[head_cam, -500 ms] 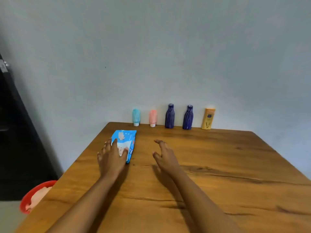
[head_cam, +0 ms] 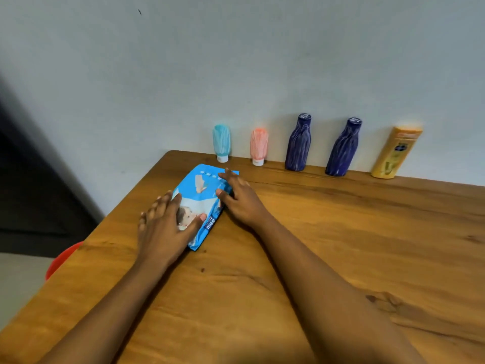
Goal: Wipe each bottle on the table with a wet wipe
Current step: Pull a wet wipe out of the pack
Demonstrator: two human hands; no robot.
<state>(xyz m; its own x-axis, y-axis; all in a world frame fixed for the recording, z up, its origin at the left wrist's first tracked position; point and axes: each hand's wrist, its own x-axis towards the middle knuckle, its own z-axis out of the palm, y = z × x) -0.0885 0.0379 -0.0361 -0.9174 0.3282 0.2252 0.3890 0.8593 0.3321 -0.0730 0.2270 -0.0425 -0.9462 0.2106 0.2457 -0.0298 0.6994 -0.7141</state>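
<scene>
Pressing on the near end of the wipe pack, the left grip lies open, thumb across the pack's face. The right grip, fingers also loose and fairly straight, touches its far right corner; neither pinches anything. The pack lies near the left edge of the bench, so a hard tug at the flap could slide it off or drag out a clump of wipes. By the wall, two tubes stand on their caps beside three bottles; a careless reach could topple them.
</scene>
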